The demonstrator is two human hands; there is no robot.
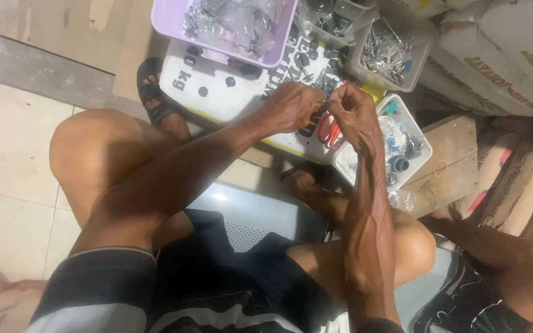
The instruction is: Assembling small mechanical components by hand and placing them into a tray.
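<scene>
My left hand (292, 106) and my right hand (353, 111) meet above a white printed sack (217, 80) laid flat on the floor. Both have their fingers pinched together around a small dark part (328, 94) between them; it is too small to make out. Several small black pieces (203, 91) lie scattered on the sack. Red-handled pliers (330, 131) lie just under my right hand.
A lilac tub (165, 21) of bagged metal parts sits at the back, clear bins (414, 61) of hardware beside it, and a white tray (424, 157) of fittings at the right on a cardboard box (458, 148). Sacks (507, 61) are piled far right. Another person's leg (513, 259) is at lower right.
</scene>
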